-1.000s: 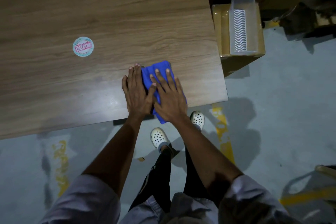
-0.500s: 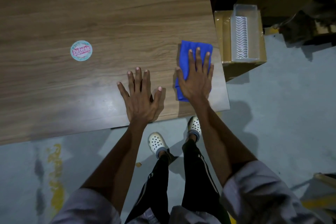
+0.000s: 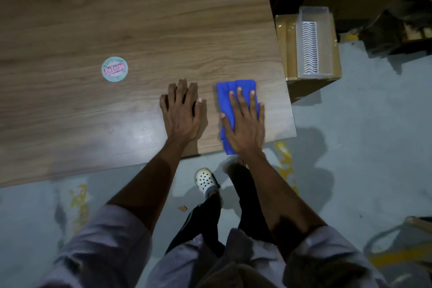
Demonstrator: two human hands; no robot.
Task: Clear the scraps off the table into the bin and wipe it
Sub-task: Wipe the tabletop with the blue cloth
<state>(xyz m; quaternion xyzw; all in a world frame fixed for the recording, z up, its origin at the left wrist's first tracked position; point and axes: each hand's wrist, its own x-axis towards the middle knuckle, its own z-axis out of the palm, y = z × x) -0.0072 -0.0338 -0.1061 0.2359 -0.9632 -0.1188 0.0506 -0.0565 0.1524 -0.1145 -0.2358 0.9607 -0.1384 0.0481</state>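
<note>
Glossy wood-grain table — blue cloth

The person wore a pale grey shirt with short, loose sleeves, a left sleeve and a right sleeve. The trousers were black. One shoe was a white clog with little round holes on top.

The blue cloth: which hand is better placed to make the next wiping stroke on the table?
The right hand: it lies flat on the blue cloth, fingers straight, near the table's right edge. The left hand rests bare on the wood beside it, apart from the cloth.
</note>
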